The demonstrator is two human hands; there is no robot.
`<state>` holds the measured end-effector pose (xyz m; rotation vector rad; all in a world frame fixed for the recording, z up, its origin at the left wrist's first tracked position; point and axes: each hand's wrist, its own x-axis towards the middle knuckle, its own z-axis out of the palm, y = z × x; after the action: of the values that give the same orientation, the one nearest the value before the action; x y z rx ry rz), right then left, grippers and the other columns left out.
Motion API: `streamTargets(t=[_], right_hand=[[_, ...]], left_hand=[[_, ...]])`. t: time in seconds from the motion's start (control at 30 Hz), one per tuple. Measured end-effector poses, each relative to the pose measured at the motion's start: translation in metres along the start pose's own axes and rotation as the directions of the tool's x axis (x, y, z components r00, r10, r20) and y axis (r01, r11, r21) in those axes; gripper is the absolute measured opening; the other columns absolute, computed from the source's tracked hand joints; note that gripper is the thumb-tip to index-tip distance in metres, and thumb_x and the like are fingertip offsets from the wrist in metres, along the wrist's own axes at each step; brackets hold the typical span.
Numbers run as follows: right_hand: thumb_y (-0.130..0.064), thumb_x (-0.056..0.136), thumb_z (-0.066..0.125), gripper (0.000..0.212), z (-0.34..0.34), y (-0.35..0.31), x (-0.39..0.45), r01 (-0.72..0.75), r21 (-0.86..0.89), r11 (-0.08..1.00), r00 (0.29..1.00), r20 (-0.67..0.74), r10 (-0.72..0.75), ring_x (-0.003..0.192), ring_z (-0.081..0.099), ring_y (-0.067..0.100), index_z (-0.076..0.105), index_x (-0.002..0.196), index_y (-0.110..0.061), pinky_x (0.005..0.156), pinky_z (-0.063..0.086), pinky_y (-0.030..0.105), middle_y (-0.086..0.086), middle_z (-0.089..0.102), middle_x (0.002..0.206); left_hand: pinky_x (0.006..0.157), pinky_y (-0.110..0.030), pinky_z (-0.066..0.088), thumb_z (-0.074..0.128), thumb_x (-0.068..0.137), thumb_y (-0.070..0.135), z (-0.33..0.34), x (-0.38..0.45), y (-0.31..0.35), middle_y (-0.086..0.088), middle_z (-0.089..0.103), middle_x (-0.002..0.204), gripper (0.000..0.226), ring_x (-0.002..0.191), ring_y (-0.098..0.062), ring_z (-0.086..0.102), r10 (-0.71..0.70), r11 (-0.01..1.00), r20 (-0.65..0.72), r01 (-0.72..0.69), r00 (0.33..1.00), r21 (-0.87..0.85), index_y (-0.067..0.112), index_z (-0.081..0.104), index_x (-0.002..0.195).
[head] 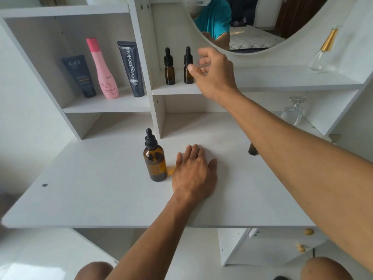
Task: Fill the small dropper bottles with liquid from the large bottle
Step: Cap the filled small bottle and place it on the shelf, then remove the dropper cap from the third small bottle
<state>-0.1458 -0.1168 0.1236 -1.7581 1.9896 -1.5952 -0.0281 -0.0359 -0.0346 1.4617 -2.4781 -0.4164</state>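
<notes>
Bottles (170,66) (188,65) stood capped at twelve o'clock, contents unseen. Right hand (214,73) was loosely spread beside one, nothing gripped; left hand (193,170) lay flat by large bottle (154,156).

Head view, down over desk (80,199)

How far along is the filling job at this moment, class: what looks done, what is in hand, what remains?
Done: nothing visible; the large bottle stands capped on the desk. In hand: the right hand reaches, fingers curled, toward the nearer small dropper bottle on the shelf, its grip not yet clear; the left hand rests flat. Left: fetching both small bottles, including the other, uncapping, filling.
</notes>
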Motion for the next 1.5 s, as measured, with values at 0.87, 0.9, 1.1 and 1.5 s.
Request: streamTargets(t=[0.87, 0.9, 1.1, 1.5], right_hand=[[-0.019, 0.085, 0.077, 0.050, -0.086, 0.099, -0.141, -0.352, -0.194, 0.916, 0.934, -0.007, 0.357, 0.111, 0.064, 0.029, 0.060, 0.132, -0.013, 0.099, 0.050, 0.035, 0.011, 0.069, 0.117], [-0.017, 0.086, 0.076, 0.046, -0.085, 0.101, -0.142, -0.349, -0.199, 0.916, 0.935, -0.009, 0.355, 0.107, 0.065, 0.028, 0.061, 0.130, -0.013, 0.096, 0.050, 0.032, 0.010, 0.069, 0.114], [-0.006, 0.091, 0.065, 0.029, -0.081, 0.104, -0.146, -0.323, -0.172, 0.931, 0.946, -0.045, 0.320, 0.097, 0.065, 0.028, 0.065, 0.120, -0.011, 0.088, 0.050, 0.030, 0.010, 0.070, 0.103], [-0.009, 0.086, 0.073, 0.025, -0.059, 0.056, -0.163, -0.176, -0.045, 0.983, 0.980, 0.085, 0.179, 0.080, 0.063, 0.010, 0.069, 0.110, -0.014, 0.079, 0.047, 0.014, 0.000, 0.071, 0.094]], left_hand=[[0.102, -0.044, 0.046, 0.038, 0.096, 0.039, -0.003, -0.015, 0.002, -0.006, 0.066, 0.114, 0.034, 0.114, -0.029, 0.058, -0.030, 0.999, -0.148, 0.024, 0.989, -0.042, 0.012, 0.059, 0.100], [0.102, -0.044, 0.047, 0.038, 0.096, 0.039, -0.003, -0.015, 0.002, -0.006, 0.066, 0.113, 0.031, 0.113, -0.029, 0.058, -0.032, 0.999, -0.152, 0.025, 0.988, -0.047, 0.014, 0.056, 0.097], [0.100, -0.043, 0.047, 0.042, 0.096, 0.036, -0.004, -0.015, 0.003, -0.006, 0.066, 0.108, 0.026, 0.108, -0.029, 0.059, -0.024, 0.999, -0.174, 0.015, 0.985, -0.052, 0.015, 0.055, 0.092], [0.104, -0.033, 0.044, 0.064, 0.090, 0.042, -0.014, -0.030, 0.004, -0.002, 0.060, 0.142, 0.059, 0.131, -0.023, 0.052, -0.046, 0.949, -0.163, -0.008, 0.986, -0.314, 0.018, 0.054, 0.144]])
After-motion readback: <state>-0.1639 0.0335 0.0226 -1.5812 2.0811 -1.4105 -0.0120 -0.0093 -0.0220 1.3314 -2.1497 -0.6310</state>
